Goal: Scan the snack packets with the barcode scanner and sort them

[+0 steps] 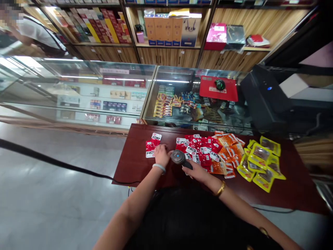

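Note:
A dark handheld barcode scanner [178, 157] with a small blue light is gripped by its handle in my right hand [197, 172]. My left hand [161, 155] is at the edge of a small group of red and white snack packets [153, 144], its thumb apart from the fingers and pointing toward the scanner head. The fingertips seem to touch these packets. To the right of the scanner spreads a larger heap of red and white packets [208, 141]. Orange packets [229, 140] overlap its right side, and yellow snack bags [260, 156] lie farther right.
The packets lie on a dark red wooden table [130, 163]. Beyond it stands a glass display counter [104, 73] with a red mat [208, 92] and a mouse [220, 84]. A black monitor-like machine [262, 100] rises at right. A person [39, 33] is at upper left.

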The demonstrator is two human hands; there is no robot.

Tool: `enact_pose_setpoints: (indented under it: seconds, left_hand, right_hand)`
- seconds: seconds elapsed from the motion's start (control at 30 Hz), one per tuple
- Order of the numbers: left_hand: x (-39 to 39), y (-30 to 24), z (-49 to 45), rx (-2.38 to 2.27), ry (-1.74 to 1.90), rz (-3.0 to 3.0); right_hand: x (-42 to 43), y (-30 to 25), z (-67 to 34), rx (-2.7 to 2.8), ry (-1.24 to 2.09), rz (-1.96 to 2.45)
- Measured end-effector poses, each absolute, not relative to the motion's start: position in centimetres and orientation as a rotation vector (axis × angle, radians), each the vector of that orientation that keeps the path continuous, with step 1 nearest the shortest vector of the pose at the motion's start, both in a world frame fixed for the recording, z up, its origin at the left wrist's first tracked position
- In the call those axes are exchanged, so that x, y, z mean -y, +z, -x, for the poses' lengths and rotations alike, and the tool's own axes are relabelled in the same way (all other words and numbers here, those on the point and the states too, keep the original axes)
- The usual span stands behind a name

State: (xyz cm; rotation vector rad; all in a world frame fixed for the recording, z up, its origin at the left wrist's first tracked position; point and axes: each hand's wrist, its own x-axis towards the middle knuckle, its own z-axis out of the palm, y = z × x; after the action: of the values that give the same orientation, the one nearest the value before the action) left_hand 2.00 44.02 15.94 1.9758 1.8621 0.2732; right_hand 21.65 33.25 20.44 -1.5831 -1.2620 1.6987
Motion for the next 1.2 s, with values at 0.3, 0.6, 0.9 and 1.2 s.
enact_pose_setpoints:
  seconds: [0.3, 0.6, 0.9, 1.2]
  left_hand:
    - [-44.5, 15.4, -9.3, -1.812, -0.048, -2.060]
    - [-44.0, 14.8, -4.8, -1.645, 0.176, -1.644]
    - [-41.8, 14.4, 1.0, -1.705, 0.657, -1.015]
    - [-40.9, 15.1, 5.4, -1.767, 0.899, -0.940]
  right_hand:
    - [-31.4, 21.8, -24.2, 1.084, 1.604, 1.710]
    - [-31.6, 20.1, -23.9, 1.080, 1.581, 1.707]
    - [-33.3, 20.8, -21.1, 1.272, 1.786, 1.548]
    - [-34.5, 21.6, -18.5, 1.485, 1.789, 1.425]
